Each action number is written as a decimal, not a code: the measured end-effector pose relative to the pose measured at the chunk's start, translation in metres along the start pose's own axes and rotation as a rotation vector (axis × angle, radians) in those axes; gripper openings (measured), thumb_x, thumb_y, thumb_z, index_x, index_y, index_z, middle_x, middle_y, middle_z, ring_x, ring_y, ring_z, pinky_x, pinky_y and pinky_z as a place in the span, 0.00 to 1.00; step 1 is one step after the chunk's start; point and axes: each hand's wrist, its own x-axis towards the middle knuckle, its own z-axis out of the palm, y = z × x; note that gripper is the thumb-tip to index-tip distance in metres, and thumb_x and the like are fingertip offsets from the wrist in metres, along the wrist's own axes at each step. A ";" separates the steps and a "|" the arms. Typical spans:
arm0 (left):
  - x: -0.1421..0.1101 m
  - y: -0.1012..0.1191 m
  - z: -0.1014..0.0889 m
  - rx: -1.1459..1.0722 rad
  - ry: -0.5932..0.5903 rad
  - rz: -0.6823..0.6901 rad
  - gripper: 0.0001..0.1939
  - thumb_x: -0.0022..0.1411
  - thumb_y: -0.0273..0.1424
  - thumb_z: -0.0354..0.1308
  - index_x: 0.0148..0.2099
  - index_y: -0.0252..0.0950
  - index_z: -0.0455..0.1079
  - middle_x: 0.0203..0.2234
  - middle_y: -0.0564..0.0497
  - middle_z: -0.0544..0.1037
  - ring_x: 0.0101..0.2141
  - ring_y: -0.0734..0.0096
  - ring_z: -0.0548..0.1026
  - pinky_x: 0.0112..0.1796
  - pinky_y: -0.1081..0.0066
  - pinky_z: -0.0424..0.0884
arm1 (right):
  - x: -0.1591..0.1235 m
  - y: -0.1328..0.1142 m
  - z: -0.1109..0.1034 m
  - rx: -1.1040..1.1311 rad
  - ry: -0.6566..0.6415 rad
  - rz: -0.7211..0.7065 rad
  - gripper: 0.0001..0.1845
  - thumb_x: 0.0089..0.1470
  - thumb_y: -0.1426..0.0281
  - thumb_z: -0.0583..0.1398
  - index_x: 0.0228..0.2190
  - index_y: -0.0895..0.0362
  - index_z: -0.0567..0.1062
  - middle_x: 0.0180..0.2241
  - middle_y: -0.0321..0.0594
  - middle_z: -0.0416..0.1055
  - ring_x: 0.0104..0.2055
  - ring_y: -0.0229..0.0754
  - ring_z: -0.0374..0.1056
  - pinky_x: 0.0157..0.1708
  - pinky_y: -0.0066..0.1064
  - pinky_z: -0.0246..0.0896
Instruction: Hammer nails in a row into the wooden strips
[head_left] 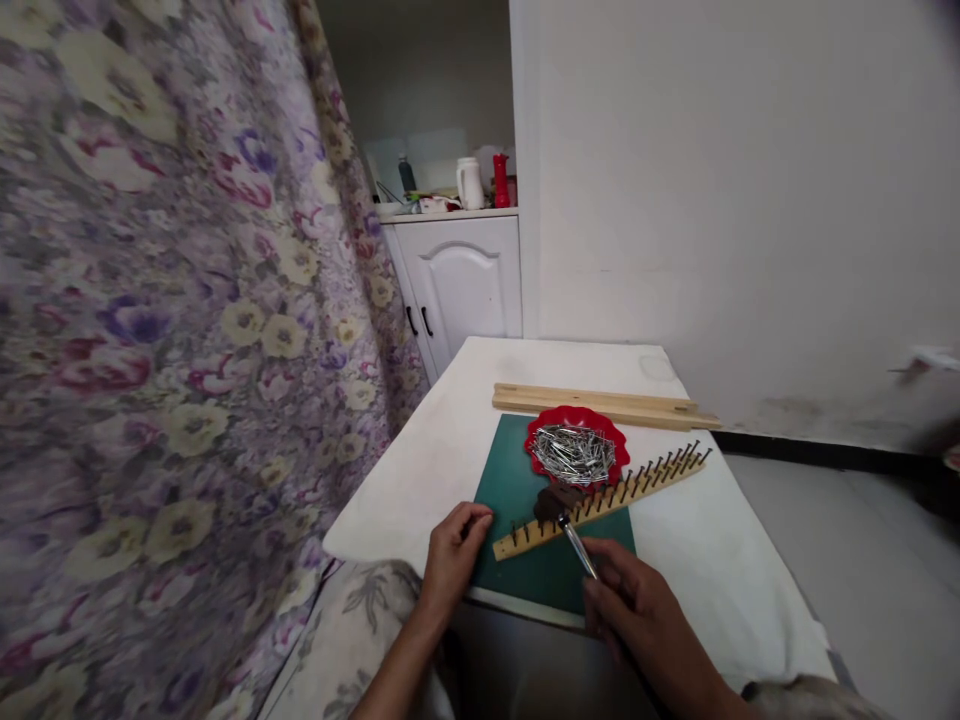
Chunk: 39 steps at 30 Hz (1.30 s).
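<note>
My right hand (634,600) is wrapped round the shiny metal handle of a hammer (553,503) with a dark brown head. That head is over a narrow wooden strip (517,543), covering part of it. A row of dark nails (651,473) stands up along the strip, some leaning. At the left edge of the green mat (491,485), my left hand (452,550) is closed, thumb and forefinger together; whatever they may hold is hidden. Behind the strip, a red scalloped dish (622,452) holds a heap of silvery nails (574,453).
Pale wooden strips (592,402) lie across the far part of the white-covered table (420,480). A floral curtain (187,350) hangs close on the left. Beyond are a white cabinet (465,285) and a wall (712,200).
</note>
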 end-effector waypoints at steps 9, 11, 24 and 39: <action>0.084 0.033 0.032 0.199 -0.260 0.359 0.09 0.61 0.28 0.49 0.36 0.37 0.72 0.32 0.50 0.73 0.34 0.69 0.70 0.36 0.71 0.65 | 0.012 -0.001 -0.025 0.132 0.176 -0.020 0.21 0.55 0.59 0.57 0.47 0.58 0.65 0.19 0.29 0.65 0.11 0.28 0.53 0.12 0.20 0.44; 0.102 0.038 0.048 0.252 -0.327 0.435 0.08 0.59 0.26 0.51 0.36 0.36 0.71 0.32 0.49 0.73 0.35 0.68 0.70 0.38 0.71 0.65 | 0.016 -0.004 -0.038 0.150 0.262 -0.058 0.21 0.54 0.59 0.58 0.46 0.58 0.66 0.19 0.29 0.66 0.12 0.28 0.54 0.12 0.20 0.46; 0.147 0.044 0.104 0.550 -0.651 0.572 0.09 0.55 0.24 0.54 0.38 0.37 0.73 0.35 0.50 0.75 0.37 0.69 0.71 0.40 0.73 0.64 | 0.020 -0.012 -0.061 0.212 0.354 -0.111 0.22 0.53 0.59 0.60 0.45 0.59 0.67 0.19 0.31 0.69 0.12 0.29 0.55 0.12 0.20 0.49; 0.146 0.065 0.110 0.461 -0.715 0.562 0.05 0.49 0.22 0.53 0.26 0.36 0.67 0.27 0.51 0.72 0.28 0.70 0.67 0.29 0.74 0.58 | 0.023 -0.008 -0.062 0.168 0.329 -0.107 0.20 0.55 0.60 0.58 0.46 0.59 0.66 0.19 0.30 0.68 0.12 0.28 0.55 0.12 0.20 0.48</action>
